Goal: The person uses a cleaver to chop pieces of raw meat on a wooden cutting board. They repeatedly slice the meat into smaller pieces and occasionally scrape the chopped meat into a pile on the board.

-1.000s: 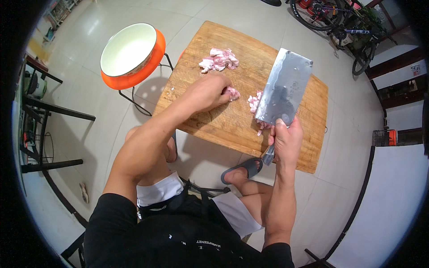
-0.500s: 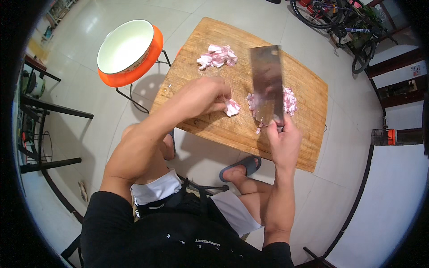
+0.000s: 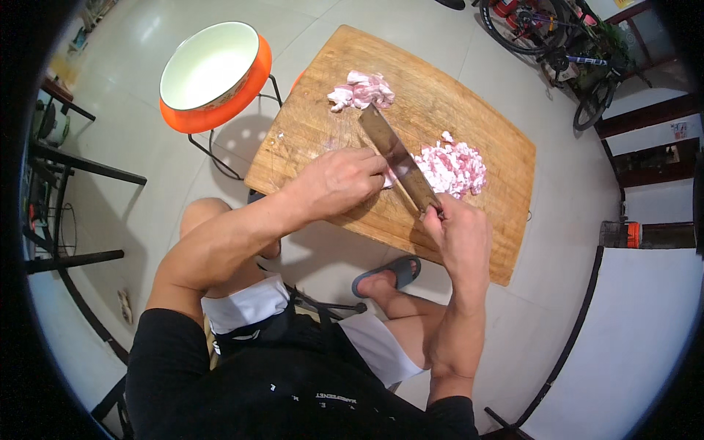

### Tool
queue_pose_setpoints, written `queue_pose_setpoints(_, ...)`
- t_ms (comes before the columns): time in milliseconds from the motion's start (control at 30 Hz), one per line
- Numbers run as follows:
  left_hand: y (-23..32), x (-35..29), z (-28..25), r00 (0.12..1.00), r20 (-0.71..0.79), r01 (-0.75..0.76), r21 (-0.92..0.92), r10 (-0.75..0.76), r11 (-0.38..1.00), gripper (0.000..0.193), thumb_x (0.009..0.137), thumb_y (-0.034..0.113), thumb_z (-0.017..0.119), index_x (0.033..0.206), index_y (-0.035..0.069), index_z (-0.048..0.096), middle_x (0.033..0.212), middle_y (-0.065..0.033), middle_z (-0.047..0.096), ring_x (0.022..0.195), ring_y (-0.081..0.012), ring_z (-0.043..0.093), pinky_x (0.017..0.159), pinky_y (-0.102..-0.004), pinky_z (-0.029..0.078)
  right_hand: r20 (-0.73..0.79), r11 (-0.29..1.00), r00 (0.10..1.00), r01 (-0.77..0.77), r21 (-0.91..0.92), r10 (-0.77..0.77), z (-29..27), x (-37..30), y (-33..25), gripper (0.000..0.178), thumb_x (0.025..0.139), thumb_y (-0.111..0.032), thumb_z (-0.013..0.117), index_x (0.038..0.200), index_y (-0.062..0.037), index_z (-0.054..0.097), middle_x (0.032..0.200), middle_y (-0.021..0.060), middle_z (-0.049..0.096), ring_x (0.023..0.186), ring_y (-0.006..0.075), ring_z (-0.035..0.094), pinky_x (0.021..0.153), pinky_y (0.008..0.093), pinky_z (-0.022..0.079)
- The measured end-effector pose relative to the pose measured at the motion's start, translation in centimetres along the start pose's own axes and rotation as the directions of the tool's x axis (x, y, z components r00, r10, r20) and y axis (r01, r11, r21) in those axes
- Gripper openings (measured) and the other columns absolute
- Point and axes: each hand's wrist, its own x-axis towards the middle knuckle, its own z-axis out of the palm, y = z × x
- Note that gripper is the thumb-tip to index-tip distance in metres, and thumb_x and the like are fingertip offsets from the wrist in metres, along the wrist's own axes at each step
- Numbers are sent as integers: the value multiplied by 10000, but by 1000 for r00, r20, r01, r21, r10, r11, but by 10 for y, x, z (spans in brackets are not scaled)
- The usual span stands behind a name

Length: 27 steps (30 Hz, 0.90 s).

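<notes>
A wooden board (image 3: 502, 220) stands above pale floor tiles (image 3: 557, 183). Toward its near edge, the left hand (image 3: 343, 178), fingers curled narrow, holds a meat piece (image 3: 391, 180) beside the cleaver (image 3: 402, 160); the right hand (image 3: 460, 233) wraps its handle. Chopped meat (image 3: 458, 167) lies toward the right edge, chunks (image 3: 361, 90) near the far left corner. Past the left edge, a bowl (image 3: 209, 66) sits on an orange stool (image 3: 182, 123).

Cleaver (image 3: 398, 158) with its handle mostly hidden in the right hand (image 3: 462, 229), bicycle (image 3: 557, 56) (upper right) cut off at the top
</notes>
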Motion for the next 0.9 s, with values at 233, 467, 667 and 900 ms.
queue_pose_setpoints(233,-1,-3,-5,997,1,72,-52,-72,996,260,888,91,660,1133,32,722,1113,-100,693,1017,-306,718,878,-414,602,74,998,996,-55,-45,58,-1,6,-3,219,951,-218,719,863,-18,705,783,234,704,765,462,708,687,554,546)
queue_pose_setpoints(467,5,-6,-9,989,134,65,-2,-64,998,259,893,99,655,1130,24,729,1146,-112,695,1066,-294,710,901,-405,599,101,997,994,-57,57,51,-2,3,1,249,954,-222,715,844,1,697,759,260,680,744,483,689,680,565,535)
queue_pose_setpoints(667,13,-4,-14,998,57,19,12,-20,1000,289,893,99,648,1159,18,724,1100,-99,672,1069,-285,699,896,-401,598,90,999,995,-37,2,37,-6,0,-7,243,963,-210,708,843,-1,676,785,255,691,758,475,688,687,555,532)
queue_pose_setpoints(900,7,-12,-7,994,105,11,-4,-11,1000,301,895,100,642,1173,26,730,1065,-93,664,1000,-282,701,866,-405,602,99,999,994,-40,-10,41,-16,-4,-15,231,960,-209,710,852,-8,676,809,242,701,773,468,691,696,556,528)
